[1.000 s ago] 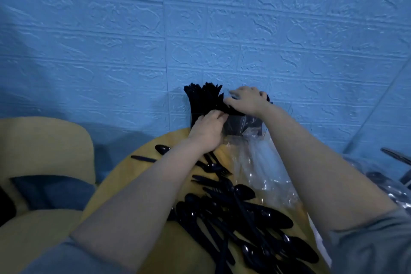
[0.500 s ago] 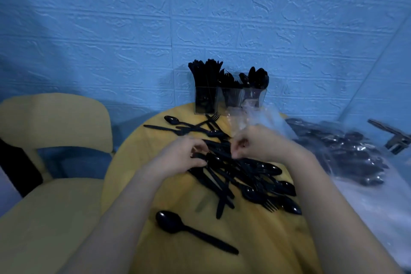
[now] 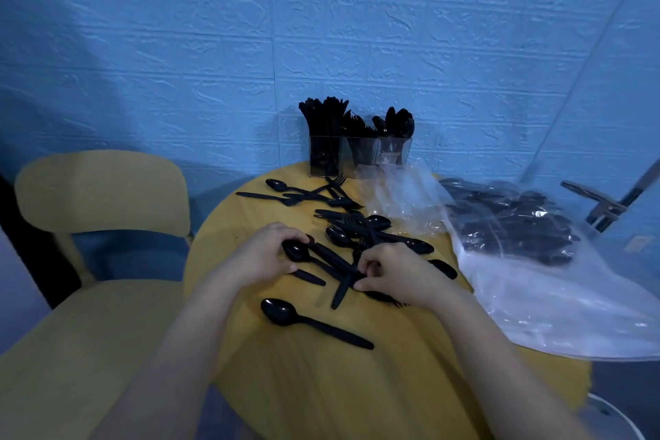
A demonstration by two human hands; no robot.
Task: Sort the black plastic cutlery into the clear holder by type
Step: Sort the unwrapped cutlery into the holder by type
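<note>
A clear holder (image 3: 360,154) with three compartments stands at the far edge of the round yellow table (image 3: 321,368), black cutlery upright in each. Loose black spoons, forks and knives lie in a pile (image 3: 360,229) at the table's middle. My left hand (image 3: 266,254) curls its fingers round a black spoon (image 3: 296,251) by the bowl. My right hand (image 3: 396,273) pinches black handles (image 3: 343,282) at the pile's near edge. One single spoon (image 3: 310,323) lies apart, close to me.
An empty clear plastic bag (image 3: 400,196) lies right of the pile. A larger bag full of black cutlery (image 3: 514,225) covers the table's right side. A yellow chair (image 3: 100,196) stands at the left. The blue wall is right behind the holder.
Both hands left the holder at the back and came down to the loose pile. The left hand now grips a spoon and the right pinches handles; the view pulled back.
</note>
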